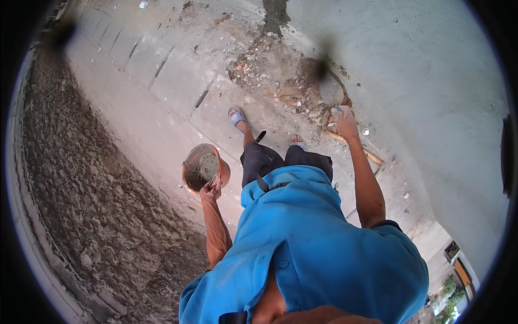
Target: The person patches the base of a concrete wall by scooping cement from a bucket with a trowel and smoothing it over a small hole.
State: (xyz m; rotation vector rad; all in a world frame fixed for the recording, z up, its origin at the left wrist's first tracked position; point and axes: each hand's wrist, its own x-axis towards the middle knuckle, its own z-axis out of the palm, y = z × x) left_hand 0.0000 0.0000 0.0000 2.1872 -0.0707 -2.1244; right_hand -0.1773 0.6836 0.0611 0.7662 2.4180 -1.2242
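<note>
1. Fingers of the person's left hand [213,189] are closed on the near rim of an orange-red bucket [225,174], left of the frame's middle; that forearm reaches up from the lower middle, elbow bent.
2. Over to the right of centre, the right arm stretches up the frame, nearly straight. Its right hand [345,123] looks bent at the fingers and smeared with grey; I can't tell whether they pinch the rounded grey piece [331,93] just above them.
3. That bucket leans so its mouth shows, holding thick grey mortar [203,168] with an uneven top; dried smears coat the rim.
4. Rubble [264,73] with stones and reddish chips lies in the upper middle, up to the foot of a smooth grey wall [431,92] that bounds the right side. A wooden stick [373,157] lies just below the right hand.
5. Pale paving [162,116] runs between the bucket and the rubble, the person's sandalled feet upon it; a rough brown surface [91,200] borders it at left.
</note>
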